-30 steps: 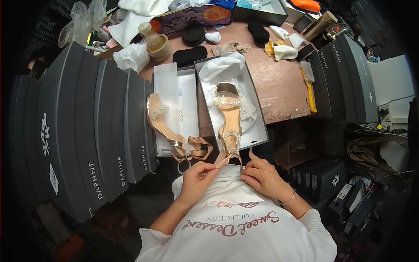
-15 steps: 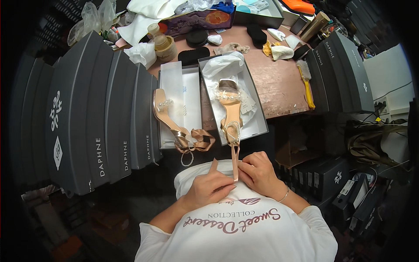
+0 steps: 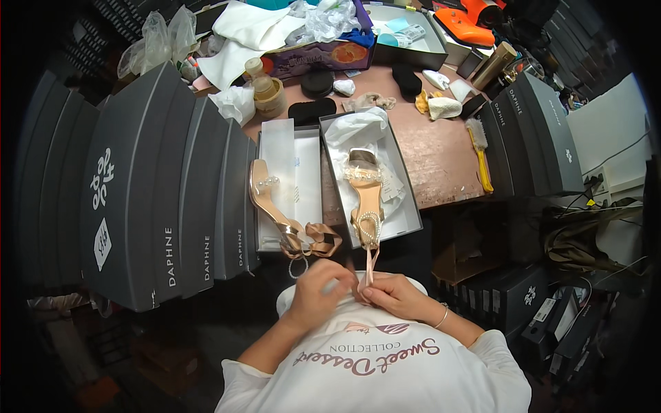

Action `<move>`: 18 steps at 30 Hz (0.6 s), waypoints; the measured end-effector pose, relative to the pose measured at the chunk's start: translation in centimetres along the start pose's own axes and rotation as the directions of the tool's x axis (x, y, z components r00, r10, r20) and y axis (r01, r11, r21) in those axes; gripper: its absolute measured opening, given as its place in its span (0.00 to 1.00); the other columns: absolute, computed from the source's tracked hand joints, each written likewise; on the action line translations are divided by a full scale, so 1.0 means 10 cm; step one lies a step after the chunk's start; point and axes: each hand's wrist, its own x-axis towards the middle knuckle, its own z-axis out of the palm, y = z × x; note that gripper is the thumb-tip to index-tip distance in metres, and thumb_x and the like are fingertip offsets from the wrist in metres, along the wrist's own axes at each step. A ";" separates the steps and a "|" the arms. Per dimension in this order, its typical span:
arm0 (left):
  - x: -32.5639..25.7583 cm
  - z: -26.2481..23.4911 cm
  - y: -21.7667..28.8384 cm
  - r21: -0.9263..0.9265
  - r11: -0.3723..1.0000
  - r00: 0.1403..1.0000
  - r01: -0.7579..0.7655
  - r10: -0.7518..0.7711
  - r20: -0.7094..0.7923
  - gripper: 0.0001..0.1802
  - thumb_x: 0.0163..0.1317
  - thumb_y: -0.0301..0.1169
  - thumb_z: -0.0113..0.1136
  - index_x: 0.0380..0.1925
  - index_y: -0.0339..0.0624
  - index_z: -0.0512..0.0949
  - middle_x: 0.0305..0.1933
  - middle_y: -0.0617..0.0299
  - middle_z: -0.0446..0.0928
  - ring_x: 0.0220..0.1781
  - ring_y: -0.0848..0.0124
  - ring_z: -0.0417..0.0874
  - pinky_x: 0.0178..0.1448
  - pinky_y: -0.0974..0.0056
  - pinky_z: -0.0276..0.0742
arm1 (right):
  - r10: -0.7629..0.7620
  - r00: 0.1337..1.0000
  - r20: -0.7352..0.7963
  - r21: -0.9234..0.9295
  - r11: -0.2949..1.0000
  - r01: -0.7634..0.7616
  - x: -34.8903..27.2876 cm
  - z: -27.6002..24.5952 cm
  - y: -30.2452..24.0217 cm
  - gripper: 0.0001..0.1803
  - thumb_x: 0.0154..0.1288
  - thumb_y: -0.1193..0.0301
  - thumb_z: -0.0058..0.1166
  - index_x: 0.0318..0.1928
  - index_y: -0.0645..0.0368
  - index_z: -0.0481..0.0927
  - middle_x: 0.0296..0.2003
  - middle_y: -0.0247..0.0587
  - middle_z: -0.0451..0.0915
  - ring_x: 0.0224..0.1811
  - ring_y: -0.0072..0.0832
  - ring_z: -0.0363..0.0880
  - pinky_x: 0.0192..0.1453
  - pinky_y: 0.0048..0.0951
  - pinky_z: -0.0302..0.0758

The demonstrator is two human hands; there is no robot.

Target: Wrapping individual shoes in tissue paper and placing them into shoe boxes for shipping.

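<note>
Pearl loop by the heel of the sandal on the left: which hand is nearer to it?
Left. The left hand is just below and right of the pearl loop; the right hand is farther right, pinching the pink ribbon.

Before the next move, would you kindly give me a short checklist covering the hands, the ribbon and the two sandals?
1. Right hand gripping the ribbon: ok, it pinches it in front of the shirt.
2. Left hand clear of the ribbon: cannot tell, it is blurred close beside it.
3. Right sandal lying sole down, insole facing up: ok.
4. Left sandal wholly within its box: not ok, its pearl loop hangs past the near edge.
5. Yellow-handled brush out of the hands' way: ok, it lies off to the right on the table.
</note>
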 end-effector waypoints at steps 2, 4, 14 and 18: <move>0.08 -0.01 -0.12 0.036 0.992 0.985 0.125 -0.119 -0.122 0.11 0.57 0.26 0.63 0.40 0.36 0.80 0.38 0.55 0.78 0.39 0.64 0.79 0.45 0.63 0.75 | 0.008 0.999 0.042 -0.058 0.998 -0.006 0.01 -0.01 0.03 0.14 0.70 0.68 0.47 0.33 0.67 0.77 0.31 0.42 0.76 0.34 0.31 0.75 0.40 0.30 0.70; 0.25 -0.03 -0.15 0.086 0.992 0.988 0.089 -0.076 -0.138 0.11 0.57 0.25 0.63 0.41 0.36 0.80 0.40 0.55 0.77 0.41 0.64 0.79 0.45 0.63 0.75 | 0.056 0.995 0.086 -0.149 0.988 -0.043 0.05 -0.06 0.08 0.14 0.69 0.66 0.48 0.33 0.65 0.78 0.30 0.41 0.77 0.34 0.34 0.76 0.40 0.32 0.71; 0.99 0.10 -0.54 0.265 0.954 0.988 -0.143 0.123 0.091 0.14 0.56 0.33 0.63 0.41 0.38 0.79 0.46 0.56 0.76 0.56 0.57 0.72 0.61 0.50 0.64 | -0.173 0.887 -0.427 -0.547 0.831 -0.101 0.48 -1.05 -0.24 0.09 0.60 0.73 0.57 0.40 0.64 0.80 0.38 0.50 0.78 0.41 0.44 0.79 0.45 0.35 0.75; 0.93 0.26 -0.69 0.282 0.950 0.982 -0.136 0.091 0.168 0.12 0.56 0.34 0.63 0.39 0.44 0.79 0.47 0.60 0.74 0.57 0.61 0.71 0.63 0.42 0.59 | -0.291 0.850 -0.439 -0.569 0.822 -0.013 1.18 -1.30 -0.01 0.16 0.61 0.74 0.55 0.49 0.65 0.75 0.42 0.52 0.78 0.45 0.47 0.78 0.47 0.36 0.75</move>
